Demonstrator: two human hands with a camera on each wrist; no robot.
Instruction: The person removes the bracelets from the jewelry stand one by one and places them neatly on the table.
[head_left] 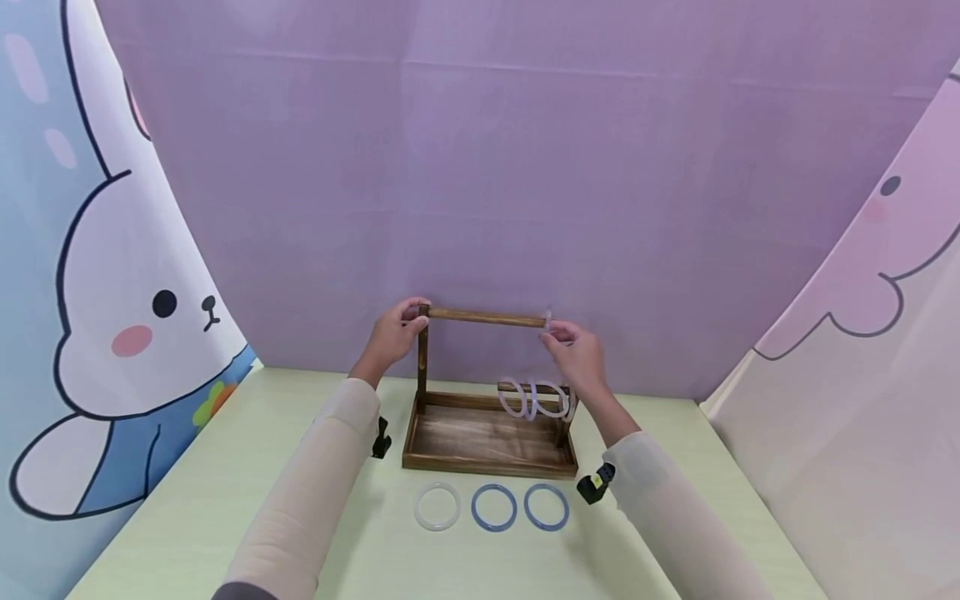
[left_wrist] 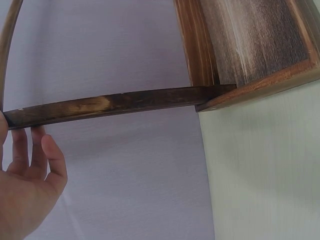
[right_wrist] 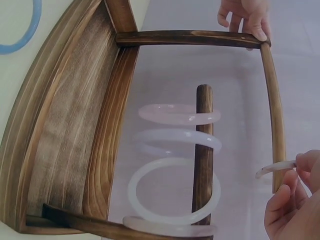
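Observation:
A dark wooden stand (head_left: pixel 422 358) carries an upper bar (head_left: pixel 487 317) and a shorter lower peg (right_wrist: pixel 203 165). My left hand (head_left: pixel 392 337) grips the corner where the left post meets the upper bar, thumb on the near side. At that bar's free right end, my right hand (head_left: pixel 581 358) pinches a whitish, translucent bangle (right_wrist: pixel 265 171), and the ring is around the bar. Several bangles hang on the lower peg, among them a pink one (right_wrist: pixel 165 114), a lavender one (right_wrist: pixel 186 136) and a white one (right_wrist: pixel 132 192).
On the table (head_left: pixel 247 467), in front of the stand's tray rim (head_left: pixel 487 467), lie a clear bangle (head_left: pixel 418 518) and two blue bangles (head_left: pixel 476 517) in a row. A purple cloth (head_left: pixel 480 167) hangs behind, with printed rabbit cloth (head_left: pixel 112 267) at the left.

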